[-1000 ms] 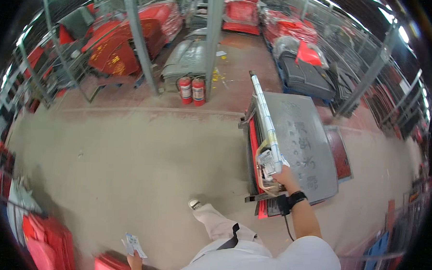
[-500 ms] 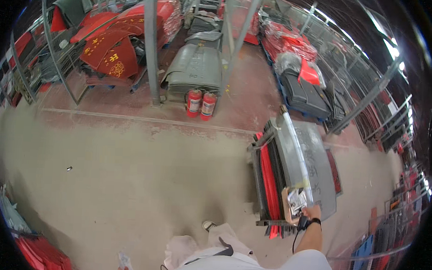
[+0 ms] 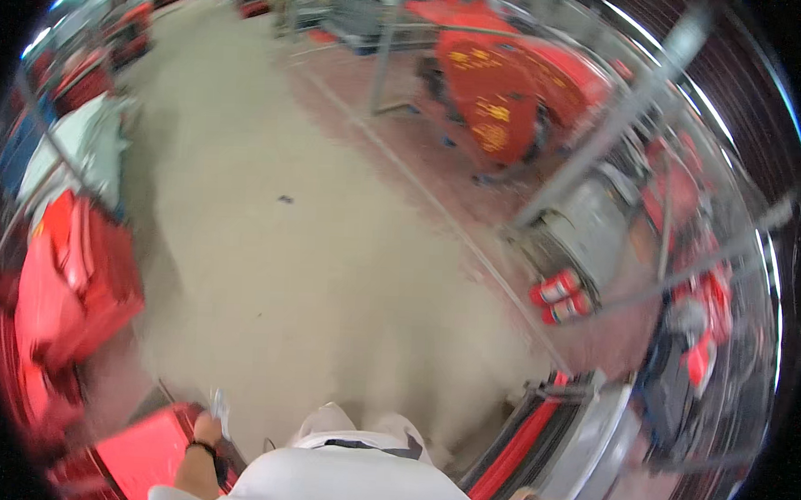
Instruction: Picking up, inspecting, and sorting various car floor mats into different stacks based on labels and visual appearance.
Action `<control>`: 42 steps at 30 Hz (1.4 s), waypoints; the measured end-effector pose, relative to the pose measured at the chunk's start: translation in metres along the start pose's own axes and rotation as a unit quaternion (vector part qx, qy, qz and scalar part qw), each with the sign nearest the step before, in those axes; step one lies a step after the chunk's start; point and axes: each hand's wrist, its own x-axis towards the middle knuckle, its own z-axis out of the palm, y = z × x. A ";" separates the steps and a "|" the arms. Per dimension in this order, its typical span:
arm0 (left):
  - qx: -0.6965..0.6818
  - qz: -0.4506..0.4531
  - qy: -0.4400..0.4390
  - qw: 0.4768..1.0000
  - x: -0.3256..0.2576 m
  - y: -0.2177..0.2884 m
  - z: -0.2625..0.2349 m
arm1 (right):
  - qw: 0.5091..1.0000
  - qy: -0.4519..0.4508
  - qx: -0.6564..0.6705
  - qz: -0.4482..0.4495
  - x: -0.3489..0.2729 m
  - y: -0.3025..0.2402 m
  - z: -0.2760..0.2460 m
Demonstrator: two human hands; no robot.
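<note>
The person is standing over the concrete floor [image 3: 310, 273], white top filling the bottom of the view. Their left hand [image 3: 205, 431] is hanging low at the lower left and is closing around a small pale slip of paper or plastic [image 3: 221, 409] that is sticking up above the knuckles (the blur is heavy here, so what it is exactly is hard to say). Just beside that hand a flat red panel [image 3: 141, 453] is lying near the floor. The right hand is barely showing at the bottom edge, so I cannot tell how it is held. To the person's right a grey metal cart [image 3: 589, 446] with a red strip along its side is standing close by. Further out, two red fire extinguishers [image 3: 561, 295] are sitting at the foot of a grey rack post [image 3: 602, 134]. Beyond, red sheet parts [image 3: 506, 85] are leaning in racks, and red bins [image 3: 68, 280] are lining the left.
</note>
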 end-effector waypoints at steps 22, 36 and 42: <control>0.017 -0.303 -0.017 0.953 0.542 -0.218 -0.506 | 0.940 0.126 0.092 -0.305 -0.455 -1.107 -0.038; -0.050 -0.071 0.091 0.992 1.052 -0.401 -0.971 | 0.952 0.144 0.107 -0.250 -0.859 -1.527 0.012; 0.010 -0.025 0.081 0.996 1.310 -0.375 -1.135 | 0.957 0.151 0.134 -0.210 -0.998 -1.722 0.049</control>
